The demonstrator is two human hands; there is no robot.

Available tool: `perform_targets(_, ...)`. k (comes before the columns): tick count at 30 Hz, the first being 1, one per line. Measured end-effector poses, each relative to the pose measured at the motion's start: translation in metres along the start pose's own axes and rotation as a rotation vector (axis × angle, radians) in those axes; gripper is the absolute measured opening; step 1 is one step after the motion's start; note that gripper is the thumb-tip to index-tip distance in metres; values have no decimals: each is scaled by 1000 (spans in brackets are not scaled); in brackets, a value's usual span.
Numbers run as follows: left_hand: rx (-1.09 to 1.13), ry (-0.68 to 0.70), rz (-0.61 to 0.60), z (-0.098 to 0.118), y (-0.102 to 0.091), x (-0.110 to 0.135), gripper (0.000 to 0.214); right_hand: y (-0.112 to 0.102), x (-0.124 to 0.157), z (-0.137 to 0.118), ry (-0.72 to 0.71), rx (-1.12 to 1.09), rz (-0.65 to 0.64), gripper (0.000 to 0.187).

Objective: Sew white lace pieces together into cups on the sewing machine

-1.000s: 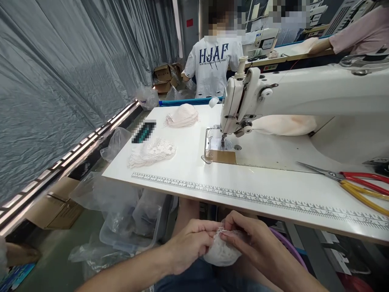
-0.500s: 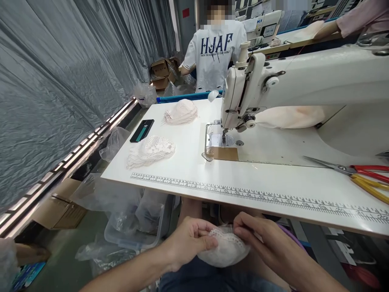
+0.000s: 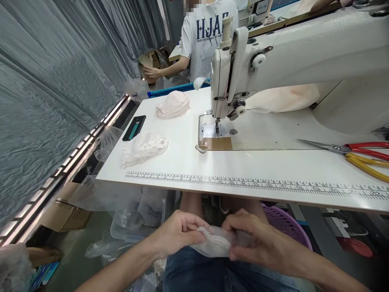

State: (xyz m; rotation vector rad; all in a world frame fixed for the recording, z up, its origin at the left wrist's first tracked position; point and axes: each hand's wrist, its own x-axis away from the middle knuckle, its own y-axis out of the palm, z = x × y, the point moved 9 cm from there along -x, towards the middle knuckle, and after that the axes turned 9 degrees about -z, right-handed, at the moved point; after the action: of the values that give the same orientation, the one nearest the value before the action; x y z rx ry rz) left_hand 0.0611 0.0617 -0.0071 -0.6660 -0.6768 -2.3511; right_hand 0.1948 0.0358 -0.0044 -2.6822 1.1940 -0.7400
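So the grip here is both hands: the left hand [image 3: 179,233] has one end of a white lace-edged piece [image 3: 214,244] pinched between thumb and fingers, and the right hand [image 3: 255,235] is closed on the other end, hiding a good bit of it. The piece sits right between them, its long axis running roughly left to right, more or less along the front edge of the desk [image 3: 179,162]. It's off the desk though, held over the lap [image 3: 197,271] on the near side of that edge. Neither hand's really nearer, both are on it. Pose-wise, left forearm angles in from lower left, right one from lower right, thumbs on the near side.

Further out: lace stack [image 3: 147,148] by the front left corner, phone [image 3: 134,127] at the left edge, pale pink stack [image 3: 174,105] nearer the back left corner. Sewing machine [image 3: 291,61] fills the right, scissors [image 3: 339,149] in front.
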Motion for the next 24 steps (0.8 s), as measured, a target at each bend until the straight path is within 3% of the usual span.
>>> perform_targets(3,20,15,0,0,-1,0,39,0,2,2,-43,-1,56,36)
perform_targets(7,-36,19,13,-1,-5,2,37,0,-1,-10,-132,3,66,16)
perform_targets(13,-389,27,-59,12,9,-7,35,2,-12,-26,-113,145,-3,14)
perform_targets(17,-441,-42,-2,4,7,-18,31,2,-8,-8,-42,111,-21,19)
perform_targets(20,-349,-52,-26,-3,6,-21,37,4,-2,15,27,46,-22,41)
perform_targets(24,-218,-74,-31,-7,0,-17,39,6,0,22,33,53,17,29)
